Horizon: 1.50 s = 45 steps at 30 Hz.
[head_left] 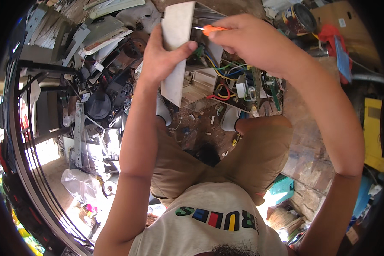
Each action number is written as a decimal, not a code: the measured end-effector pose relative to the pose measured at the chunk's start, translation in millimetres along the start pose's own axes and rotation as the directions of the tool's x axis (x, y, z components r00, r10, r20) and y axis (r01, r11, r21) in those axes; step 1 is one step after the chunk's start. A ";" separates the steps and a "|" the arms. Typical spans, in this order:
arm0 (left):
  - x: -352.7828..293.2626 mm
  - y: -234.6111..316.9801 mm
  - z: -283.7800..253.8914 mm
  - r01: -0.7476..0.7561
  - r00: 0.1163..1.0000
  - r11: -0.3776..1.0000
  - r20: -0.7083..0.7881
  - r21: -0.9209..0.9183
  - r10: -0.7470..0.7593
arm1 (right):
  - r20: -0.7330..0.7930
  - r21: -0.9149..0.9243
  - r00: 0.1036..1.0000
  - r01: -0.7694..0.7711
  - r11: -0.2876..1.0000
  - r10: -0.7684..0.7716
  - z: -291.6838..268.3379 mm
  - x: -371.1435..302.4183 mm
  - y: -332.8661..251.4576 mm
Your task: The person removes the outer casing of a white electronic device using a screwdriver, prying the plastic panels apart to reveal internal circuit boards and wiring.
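Up at the top middle, a whitish plastic casing (177, 32) stands tilted, with its open inner side facing right. My left hand (162, 59) grips its left edge, thumb over the near face. A screwdriver with an orange handle (212, 30) is in my right hand (247, 40), fingers closed round it. Its metal shaft points left at the inner side of the casing; whether the tip touches a screw is too small to tell. Below it, coloured wires (226, 70) in yellow, green and blue spill from the casing, and a red cable loop (219, 91) lies lower.
Piled scrap panels (106, 40) and black parts (99, 104) crowd the left side. Circuit boards (254, 87) lie right of the casing. At the far right are a dark bucket (294, 19), a blue-and-red object (341, 55) and a yellow panel (373, 132). Small debris dots the floor.
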State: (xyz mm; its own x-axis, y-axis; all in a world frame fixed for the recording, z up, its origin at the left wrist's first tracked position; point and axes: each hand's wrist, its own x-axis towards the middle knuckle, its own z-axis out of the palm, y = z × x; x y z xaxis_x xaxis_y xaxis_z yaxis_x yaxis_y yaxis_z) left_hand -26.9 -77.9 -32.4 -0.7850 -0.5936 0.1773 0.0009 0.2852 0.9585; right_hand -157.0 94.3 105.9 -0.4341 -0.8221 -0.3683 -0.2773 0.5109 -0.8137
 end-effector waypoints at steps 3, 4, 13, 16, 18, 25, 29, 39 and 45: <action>-3.1 9.4 0.6 -0.002 1.000 0.998 -0.009 0.059 0.003 | 0.067 0.296 0.969 -0.247 0.923 0.238 0.7 -2.4 -17.3; -0.8 7.8 0.4 -0.010 1.000 0.997 -0.008 0.081 0.010 | 0.057 0.337 0.961 -0.272 0.901 0.269 0.3 -3.5 -22.3; -3.1 1.6 -4.1 0.034 0.998 0.998 0.054 0.059 -0.038 | 0.305 -0.914 0.686 0.406 -0.001 -0.660 5.0 4.9 -24.5; 1.7 -32.0 -7.8 0.024 1.000 1.000 0.015 0.002 -0.024 | 0.119 -0.818 0.626 0.502 0.281 -0.770 6.9 14.6 -26.9; 4.5 -32.2 -7.5 0.023 0.996 0.995 0.088 -0.096 -0.014 | -0.063 -0.699 0.533 0.579 0.419 -0.844 6.1 24.2 -15.5; 13.2 -64.0 -15.8 0.225 0.965 0.875 0.223 -0.429 -0.139 | 0.035 -0.847 0.627 0.431 0.310 -0.778 15.5 58.0 -15.8; 6.8 -52.6 -19.9 0.321 0.940 0.846 0.256 -0.425 -0.227 | 0.076 -0.901 0.688 0.357 0.245 -0.722 15.7 50.0 -31.3; 6.6 -44.8 -12.6 0.360 0.932 0.814 0.223 -0.456 -0.287 | 0.063 -0.886 0.700 0.367 0.283 -0.711 2.4 47.0 -22.8; 8.5 -45.8 -16.6 0.386 0.920 0.811 0.242 -0.440 -0.307 | 0.056 -0.882 0.708 0.366 0.298 -0.704 2.1 45.4 -20.1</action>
State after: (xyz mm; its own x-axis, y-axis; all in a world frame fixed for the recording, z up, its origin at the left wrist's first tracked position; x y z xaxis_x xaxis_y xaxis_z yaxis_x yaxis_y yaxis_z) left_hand -23.2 -108.5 -71.1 -0.8729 -0.4514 -0.1851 -0.0299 -0.3292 0.9438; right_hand -169.3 46.2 104.6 -0.0640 -0.9559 0.2867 -0.9972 0.0726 0.0195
